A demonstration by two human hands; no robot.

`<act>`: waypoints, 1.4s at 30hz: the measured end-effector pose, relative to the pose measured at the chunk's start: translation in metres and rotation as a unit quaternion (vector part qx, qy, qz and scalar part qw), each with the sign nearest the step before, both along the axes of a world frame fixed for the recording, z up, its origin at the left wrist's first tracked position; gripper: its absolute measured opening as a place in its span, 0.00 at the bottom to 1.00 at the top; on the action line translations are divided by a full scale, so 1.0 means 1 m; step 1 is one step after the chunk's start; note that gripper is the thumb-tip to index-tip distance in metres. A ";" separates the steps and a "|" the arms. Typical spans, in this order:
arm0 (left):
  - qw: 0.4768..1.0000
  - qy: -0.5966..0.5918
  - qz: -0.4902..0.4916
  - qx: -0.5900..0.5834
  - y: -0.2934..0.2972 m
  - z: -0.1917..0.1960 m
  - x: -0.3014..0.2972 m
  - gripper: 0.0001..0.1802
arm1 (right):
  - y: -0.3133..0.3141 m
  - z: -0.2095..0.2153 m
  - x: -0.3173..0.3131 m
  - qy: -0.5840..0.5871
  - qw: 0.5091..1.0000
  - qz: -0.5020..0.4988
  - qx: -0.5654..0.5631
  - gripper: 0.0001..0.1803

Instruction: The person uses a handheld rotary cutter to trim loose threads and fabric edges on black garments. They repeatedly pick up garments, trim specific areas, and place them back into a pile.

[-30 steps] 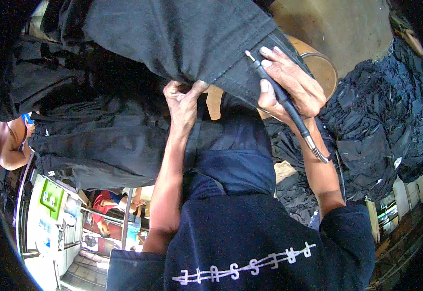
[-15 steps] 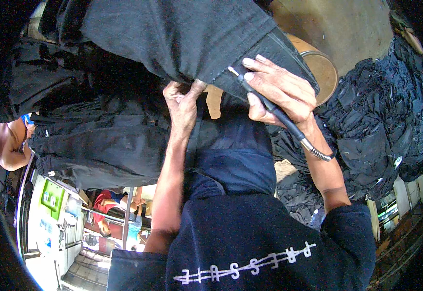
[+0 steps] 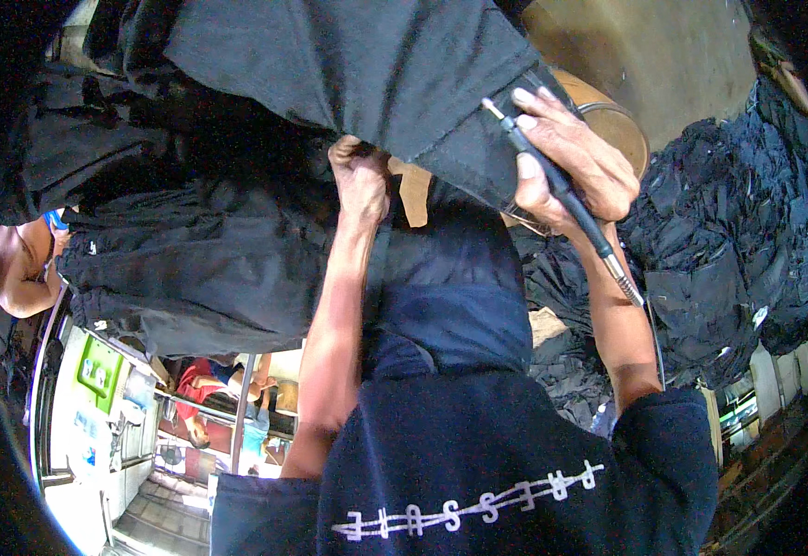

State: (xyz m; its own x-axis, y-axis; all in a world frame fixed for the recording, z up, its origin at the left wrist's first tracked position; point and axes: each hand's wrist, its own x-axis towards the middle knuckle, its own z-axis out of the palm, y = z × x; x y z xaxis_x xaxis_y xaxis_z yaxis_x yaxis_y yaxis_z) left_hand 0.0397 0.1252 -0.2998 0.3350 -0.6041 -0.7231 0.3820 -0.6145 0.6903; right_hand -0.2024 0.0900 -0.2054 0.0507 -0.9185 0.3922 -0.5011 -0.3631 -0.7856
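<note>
A black denim garment [image 3: 348, 79] is spread across the upper middle, with a seam line running along its right part. At its lower edge my left hand [image 3: 361, 178] is closed in a fist on the cloth; its fingertips are partly hidden. My right hand [image 3: 582, 165] grips a black pen-shaped rotary handpiece [image 3: 554, 176] like a pencil. The slim tip points up and left over the garment near the seam; I cannot tell whether it touches. From the handpiece's rear end, a metal spring sleeve [image 3: 624, 283] leads into a thin cable running down beside my right forearm.
A round wooden cylinder [image 3: 619, 134] lies under the garment's right end. Heaped black garments [image 3: 719, 241] fill the right side, and more dark cloth [image 3: 200, 269] lies at left. Another person's arm [image 3: 26, 269] shows at far left; a person in red [image 3: 197, 394] is farther off.
My right hand and the handpiece have moved right and slightly up, so the tip is off its earlier spot on the seam. My left hand has shifted slightly right and turned, still on the cloth.
</note>
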 end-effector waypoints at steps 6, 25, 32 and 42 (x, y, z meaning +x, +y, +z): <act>0.997 0.033 -0.032 -0.057 0.005 -0.016 -0.003 0.14 | 0.001 -0.001 0.002 -0.002 0.997 0.082 0.012 0.12; 0.998 0.035 -0.042 -0.036 0.014 -0.026 0.010 0.13 | 0.002 -0.005 0.001 0.020 1.000 0.015 -0.004 0.10; 0.999 0.048 -0.017 0.014 0.018 -0.032 0.016 0.25 | 0.001 -0.004 0.000 0.034 0.999 -0.028 -0.005 0.12; 0.998 0.052 -0.022 -0.005 0.005 -0.001 0.003 0.18 | 0.000 -0.005 0.001 0.041 0.996 -0.076 -0.013 0.14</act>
State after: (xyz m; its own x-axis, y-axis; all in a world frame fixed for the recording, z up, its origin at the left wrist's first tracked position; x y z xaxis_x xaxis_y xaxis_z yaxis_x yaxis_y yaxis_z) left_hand 0.0429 0.1304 -0.3007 0.2320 -0.6234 -0.7467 0.4248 -0.6256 0.6543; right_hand -0.2018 0.0895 -0.2107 -0.0552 -0.9073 0.4169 -0.6142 -0.2983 -0.7306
